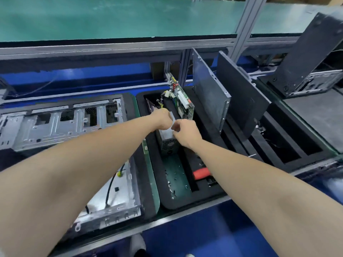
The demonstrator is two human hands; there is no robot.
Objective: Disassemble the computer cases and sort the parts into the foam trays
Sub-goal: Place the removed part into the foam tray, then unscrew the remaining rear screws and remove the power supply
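Sorting step: my left grip (163,119) and right grip (185,133) clasp the power supply (168,143) in the foam tray (176,204). Next, probably: seat it squarely, then let go.

No legible text or labels anywhere.

Single head-worn wide-angle view, facing forward and steeply downward, both forearms (74,173) running in from the lower corners, close above the counter (185,213), foam tray (178,203) at frame centre, metal chassis (55,125) at middle left, green shelf (111,15) across the top, edges bowed by lens
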